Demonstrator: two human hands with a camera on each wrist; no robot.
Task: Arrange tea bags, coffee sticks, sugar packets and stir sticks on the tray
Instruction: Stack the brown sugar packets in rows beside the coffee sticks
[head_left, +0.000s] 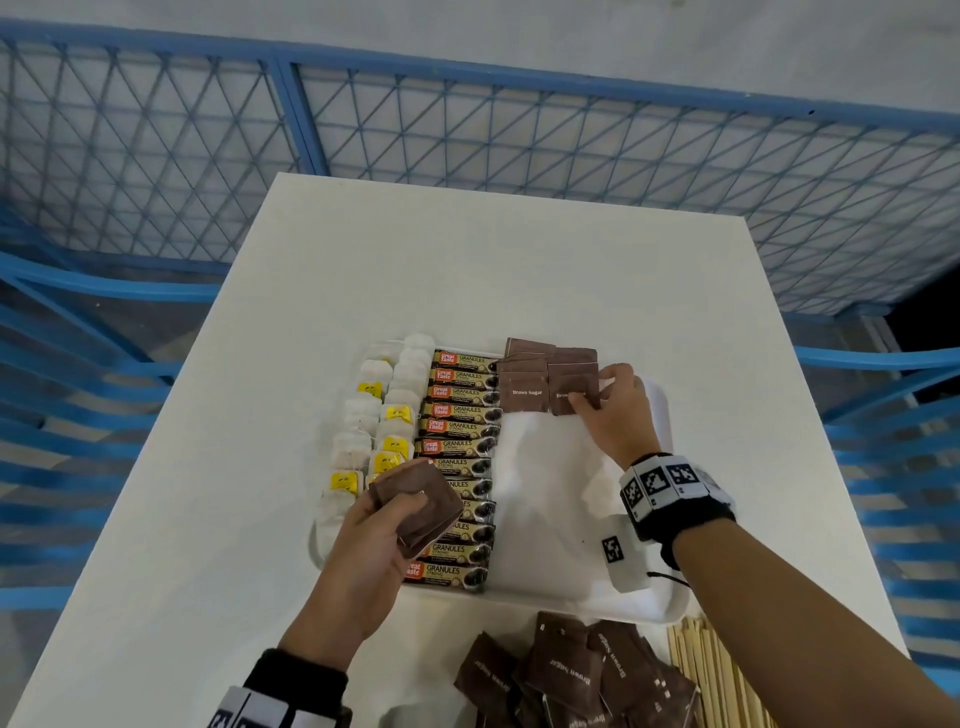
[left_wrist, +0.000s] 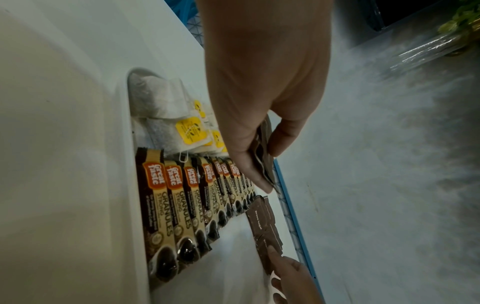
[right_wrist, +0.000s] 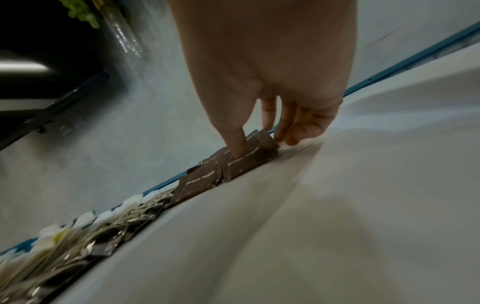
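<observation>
Left hand (head_left: 363, 561) fingers clamp a stack of light, slippery sugar packets (head_left: 418, 506) by their edges, while right hand (head_left: 615, 415) fingers pinch one flat at its corner.

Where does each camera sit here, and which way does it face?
Head: above the table, looking down at the tray; both forearms and hands show.
Left wrist: along the left hand, which holds sugar packets above the coffee sticks.
Right wrist: along the right hand, fingers on the placed packets.
Shared: all three views show those placed packets.
</observation>
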